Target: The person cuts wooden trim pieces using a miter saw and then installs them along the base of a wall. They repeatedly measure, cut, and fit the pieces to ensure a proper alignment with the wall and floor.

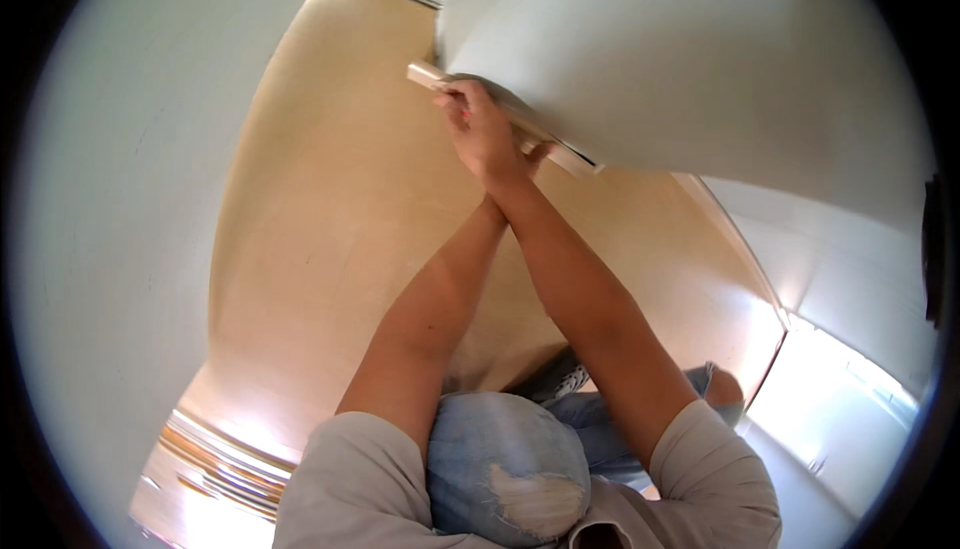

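Smooth white wall [110, 209] is lining the tan, smooth floor's [310, 249] left edge; blurred stack of pale, brown-striped layers [225, 459] is sitting by its lower-left corner, material unclear. Right hand [480, 134], arms crossing, is clamping its fingers on the upper-left part of a long, flat, cream strip [428, 74]. Strip is slanting along the lower edge of a broad white panel [700, 69], over the floor's upper half; can't tell if it's attached. Left hand [540, 152] is showing few fingers, near the strip's right end; can't tell if it's gripping. Risks: crossed wrists could be blocking each other, twisting the strip; uneven pull could be bending it or trapping fingers against the panel edge.
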The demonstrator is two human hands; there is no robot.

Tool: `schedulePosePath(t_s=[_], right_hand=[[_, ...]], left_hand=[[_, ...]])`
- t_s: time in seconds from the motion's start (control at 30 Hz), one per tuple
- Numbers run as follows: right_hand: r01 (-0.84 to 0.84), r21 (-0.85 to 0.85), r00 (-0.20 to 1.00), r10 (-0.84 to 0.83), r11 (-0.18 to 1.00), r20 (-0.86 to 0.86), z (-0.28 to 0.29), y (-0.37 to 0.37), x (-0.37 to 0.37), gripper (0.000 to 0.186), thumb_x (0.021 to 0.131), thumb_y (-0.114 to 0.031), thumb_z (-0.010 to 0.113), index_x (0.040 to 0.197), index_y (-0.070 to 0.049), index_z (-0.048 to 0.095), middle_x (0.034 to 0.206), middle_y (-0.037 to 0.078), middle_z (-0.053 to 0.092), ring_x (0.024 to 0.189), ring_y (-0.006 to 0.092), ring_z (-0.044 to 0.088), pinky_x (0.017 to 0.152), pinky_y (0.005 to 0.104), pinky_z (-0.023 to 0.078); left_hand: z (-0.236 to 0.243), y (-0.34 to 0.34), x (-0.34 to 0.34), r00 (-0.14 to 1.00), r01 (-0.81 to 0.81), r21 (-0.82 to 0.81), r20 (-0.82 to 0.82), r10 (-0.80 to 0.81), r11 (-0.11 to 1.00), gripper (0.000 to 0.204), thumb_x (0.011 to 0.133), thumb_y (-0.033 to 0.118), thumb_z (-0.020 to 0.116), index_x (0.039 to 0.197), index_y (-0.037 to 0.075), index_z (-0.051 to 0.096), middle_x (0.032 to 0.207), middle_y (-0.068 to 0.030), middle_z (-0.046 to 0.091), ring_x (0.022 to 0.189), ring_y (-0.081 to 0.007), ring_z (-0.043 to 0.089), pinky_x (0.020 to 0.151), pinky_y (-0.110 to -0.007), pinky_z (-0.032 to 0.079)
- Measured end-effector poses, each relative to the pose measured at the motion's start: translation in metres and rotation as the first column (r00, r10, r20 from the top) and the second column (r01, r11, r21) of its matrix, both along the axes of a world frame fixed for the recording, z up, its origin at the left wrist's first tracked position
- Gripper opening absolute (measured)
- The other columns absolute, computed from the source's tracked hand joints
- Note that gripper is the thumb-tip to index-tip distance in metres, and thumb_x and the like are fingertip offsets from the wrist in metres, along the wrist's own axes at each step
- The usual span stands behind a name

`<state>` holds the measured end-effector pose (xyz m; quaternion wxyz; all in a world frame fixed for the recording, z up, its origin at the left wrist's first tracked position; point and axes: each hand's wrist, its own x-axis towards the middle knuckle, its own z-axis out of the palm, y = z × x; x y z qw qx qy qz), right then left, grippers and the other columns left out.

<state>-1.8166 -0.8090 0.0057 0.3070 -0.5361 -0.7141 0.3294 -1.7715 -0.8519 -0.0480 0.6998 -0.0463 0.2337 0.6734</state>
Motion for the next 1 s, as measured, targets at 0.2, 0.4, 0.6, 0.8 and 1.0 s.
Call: schedulePosePath(t_s=[0.2, 0.4, 0.6, 0.8, 1.0], right_hand=[[-0.158, -0.092, 0.987, 0.158, 0.983, -0.012, 0.029, -0.036, 0.073, 0.025, 0.101, -0.025, 0.06, 0.117, -0.006, 0.058, 0.107, 0.013, 0.07, 0.096, 0.0294, 0.069, 0.085, 0.0394, 0.053], [-0.215, -0.621, 0.701, 0.562, 0.754, 0.439, 0.142, -0.114, 0.199, 0.026, 0.103, -0.029, 0.053, 0.109, -0.004, 0.06, 0.099, 0.017, 0.068, 0.094, 0.0361, 0.066, 0.083, 0.0472, 0.051], [-0.056, -0.63, 0.922, 0.283, 0.775, 0.266, 0.234, -0.198, 0.238, 0.025, 0.101, -0.027, 0.059, 0.117, -0.007, 0.062, 0.098, 0.018, 0.069, 0.091, 0.0369, 0.067, 0.077, 0.0446, 0.054], [-0.167, -0.414, 0.7, 0.403, 0.895, 0.589, 0.237, -0.199, 0.226, 0.023, 0.098, -0.019, 0.06, 0.118, -0.007, 0.063, 0.091, 0.017, 0.069, 0.088, 0.0386, 0.066, 0.078, 0.0475, 0.053], [-0.124, -0.468, 0.682, 0.418, 0.875, 0.6, 0.255, -0.205, 0.221, 0.023, 0.097, -0.018, 0.06, 0.117, -0.007, 0.062, 0.086, 0.018, 0.067, 0.085, 0.0389, 0.065, 0.077, 0.049, 0.051]], left_hand=[[0.013, 0.005, 0.004, 0.838, 0.149, -0.131, -0.51, -0.195, 0.98, 0.107, 0.081, 0.033, 0.085, 0.154, -0.004, 0.016, 0.133, -0.0152, 0.052, 0.128, -0.0352, 0.048, 0.104, -0.045, 0.046], [0.021, 0.008, -0.004, 0.119, 0.133, -0.263, -0.953, -0.278, 0.956, 0.105, 0.078, 0.034, 0.088, 0.148, -0.005, 0.02, 0.131, -0.0194, 0.051, 0.12, -0.0358, 0.052, 0.101, -0.048, 0.045], [-0.011, 0.006, -0.001, 0.096, 0.026, -0.175, -0.98, -0.176, 0.984, 0.102, 0.076, 0.031, 0.09, 0.145, -0.004, 0.024, 0.133, -0.0218, 0.052, 0.117, -0.0391, 0.053, 0.099, -0.048, 0.045], [0.021, 0.0, -0.006, 0.088, 0.028, -0.264, -0.96, -0.265, 0.964, 0.095, 0.076, 0.033, 0.089, 0.139, -0.004, 0.029, 0.132, -0.0224, 0.053, 0.119, -0.04, 0.054, 0.098, -0.049, 0.047], [0.028, 0.002, -0.005, -0.026, 0.018, -0.316, -0.949, -0.315, 0.949, 0.077, 0.078, 0.033, 0.088, 0.125, -0.002, 0.038, 0.118, -0.0211, 0.057, 0.113, -0.0382, 0.057, 0.093, -0.05, 0.047]])
